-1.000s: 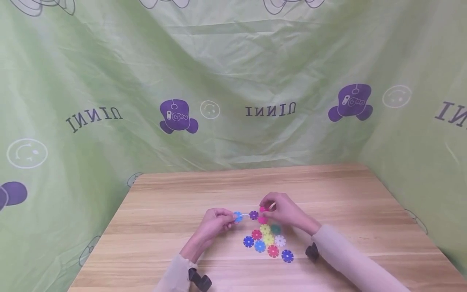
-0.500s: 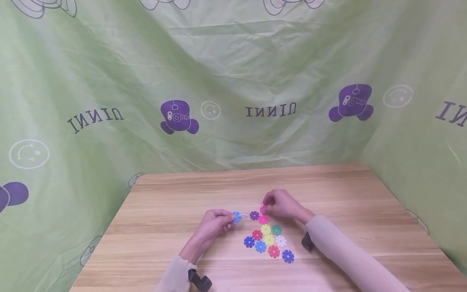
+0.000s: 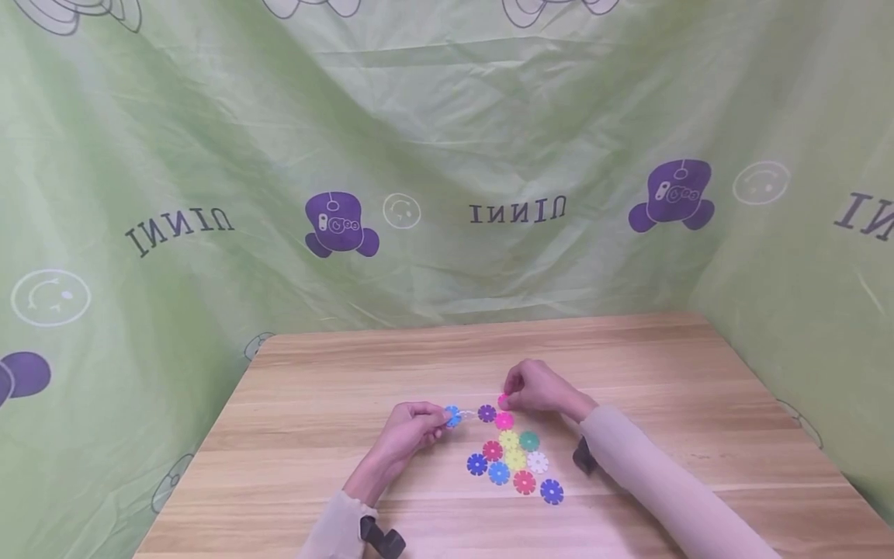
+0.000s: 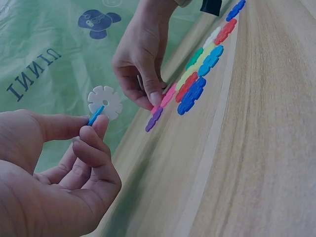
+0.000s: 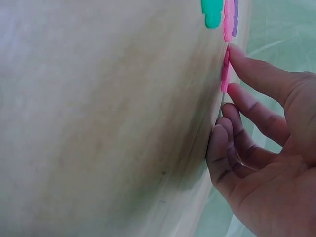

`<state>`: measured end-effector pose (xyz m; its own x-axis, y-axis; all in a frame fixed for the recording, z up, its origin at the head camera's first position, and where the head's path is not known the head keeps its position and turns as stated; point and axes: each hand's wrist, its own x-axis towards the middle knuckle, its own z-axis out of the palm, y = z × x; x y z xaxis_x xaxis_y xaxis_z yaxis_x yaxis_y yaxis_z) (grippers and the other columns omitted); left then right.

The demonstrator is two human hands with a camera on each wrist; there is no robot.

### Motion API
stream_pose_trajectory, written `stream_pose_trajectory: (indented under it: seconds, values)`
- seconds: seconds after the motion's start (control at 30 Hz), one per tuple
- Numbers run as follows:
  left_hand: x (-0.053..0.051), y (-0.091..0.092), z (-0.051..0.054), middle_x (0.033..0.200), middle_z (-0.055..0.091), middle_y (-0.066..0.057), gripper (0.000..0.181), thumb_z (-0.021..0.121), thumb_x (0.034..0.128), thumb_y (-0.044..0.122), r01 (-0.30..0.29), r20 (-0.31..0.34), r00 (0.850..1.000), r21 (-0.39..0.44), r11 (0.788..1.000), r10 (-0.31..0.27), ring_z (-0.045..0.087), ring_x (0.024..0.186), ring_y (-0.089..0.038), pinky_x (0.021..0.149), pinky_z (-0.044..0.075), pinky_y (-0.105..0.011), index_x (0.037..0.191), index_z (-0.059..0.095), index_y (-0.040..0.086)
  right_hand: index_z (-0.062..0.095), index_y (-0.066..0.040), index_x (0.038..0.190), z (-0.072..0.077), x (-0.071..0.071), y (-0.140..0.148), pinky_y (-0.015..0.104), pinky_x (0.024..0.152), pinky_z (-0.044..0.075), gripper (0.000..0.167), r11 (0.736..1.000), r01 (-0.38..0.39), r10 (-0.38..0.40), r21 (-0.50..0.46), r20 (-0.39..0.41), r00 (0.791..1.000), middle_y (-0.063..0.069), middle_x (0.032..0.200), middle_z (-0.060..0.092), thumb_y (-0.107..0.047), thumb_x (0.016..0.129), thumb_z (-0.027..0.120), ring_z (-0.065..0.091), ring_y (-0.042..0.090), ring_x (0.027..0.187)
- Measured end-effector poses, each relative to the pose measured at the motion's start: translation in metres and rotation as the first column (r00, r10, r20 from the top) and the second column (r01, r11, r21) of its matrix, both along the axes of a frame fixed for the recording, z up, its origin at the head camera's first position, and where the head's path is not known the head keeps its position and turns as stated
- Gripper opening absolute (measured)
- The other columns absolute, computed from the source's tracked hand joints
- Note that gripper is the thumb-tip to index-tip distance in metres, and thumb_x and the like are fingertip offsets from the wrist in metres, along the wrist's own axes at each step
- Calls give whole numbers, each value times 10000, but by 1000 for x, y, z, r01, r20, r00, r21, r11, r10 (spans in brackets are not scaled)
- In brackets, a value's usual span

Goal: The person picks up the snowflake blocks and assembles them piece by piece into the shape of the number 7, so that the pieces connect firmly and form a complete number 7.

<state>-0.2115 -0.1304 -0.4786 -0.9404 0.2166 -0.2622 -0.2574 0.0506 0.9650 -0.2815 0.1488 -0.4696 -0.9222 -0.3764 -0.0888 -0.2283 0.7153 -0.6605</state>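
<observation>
Head cam: at the wooden table [image 3: 293, 435], the right hand [image 3: 541, 387] sits a touch farther right than a second ago, thumb and index finger pinching the upper pink disc [image 5: 225, 74] just beyond the lower pink disc [image 3: 504, 421]. The left hand [image 3: 412, 427] basically hasn't budged, fingertips nipping a light-blue disc [image 3: 452, 417] slotted into a white disc [image 4: 113, 102]. Green disc [image 3: 529, 441] was blurry, sharp now.

A creased pale-green fabric curtain [image 3: 433, 116] (2 whole purple printed figures [image 3: 337, 225] mark its far side) hangs left, right and far around a light-brown wood-grain tabletop [image 3: 314, 365].
</observation>
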Motion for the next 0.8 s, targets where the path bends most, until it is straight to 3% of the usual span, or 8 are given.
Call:
stream_pose_trajectory:
  seconds: [0.57, 0.8]
  values:
    - [1, 0, -3, 879, 751, -5, 206, 752, 946, 140, 0, 17, 1000, 2, 1000, 0, 621, 774, -99, 694, 540, -181, 1087, 733, -8, 730, -102, 913, 4, 1, -5, 321, 751, 579, 153, 1000, 9, -10, 24, 38, 999, 26, 844, 692, -170, 864, 858, 634, 175, 778]
    - [1, -1, -5, 879, 759, -10, 201, 751, 949, 146, -5, 12, 1000, 3, 1000, 4, 620, 763, -92, 684, 538, -174, 1077, 731, -9, 700, -75, 921, 4, 4, -6, 326, 745, 578, 164, 1000, -5, 5, 4, 17, 1000, 43, 846, 677, -134, 868, 843, 622, 183, 774]
